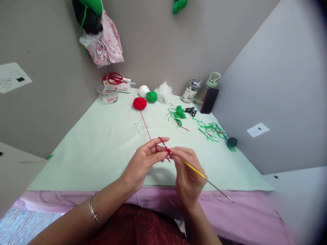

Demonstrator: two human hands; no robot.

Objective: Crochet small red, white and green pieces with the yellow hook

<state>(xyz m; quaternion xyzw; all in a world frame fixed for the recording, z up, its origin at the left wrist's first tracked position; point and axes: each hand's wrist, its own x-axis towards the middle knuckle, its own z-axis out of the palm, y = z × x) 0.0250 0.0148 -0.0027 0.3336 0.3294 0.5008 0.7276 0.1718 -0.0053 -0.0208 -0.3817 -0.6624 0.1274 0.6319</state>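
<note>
My left hand (146, 157) pinches a small piece of red crochet work (168, 152) between thumb and fingers, with red yarn looped over its raised index finger. My right hand (187, 172) is closed around a crochet hook (194, 169) with a yellow grip and a metal shaft that slants down to the right. The hook's working tip is by the red piece, mostly hidden by my fingers. From my left hand a strand of red yarn (145, 124) runs up the table to a red yarn ball (139, 103).
Behind lie a green yarn ball (152, 97), a white ball (144, 91) and fluffy stuffing (164, 92). Red scissors (116, 79) rest on a box beside a clear plastic tub (107, 95). To the right are green yarn scraps (211, 131), a phone (209, 100) and a bottle (203, 92).
</note>
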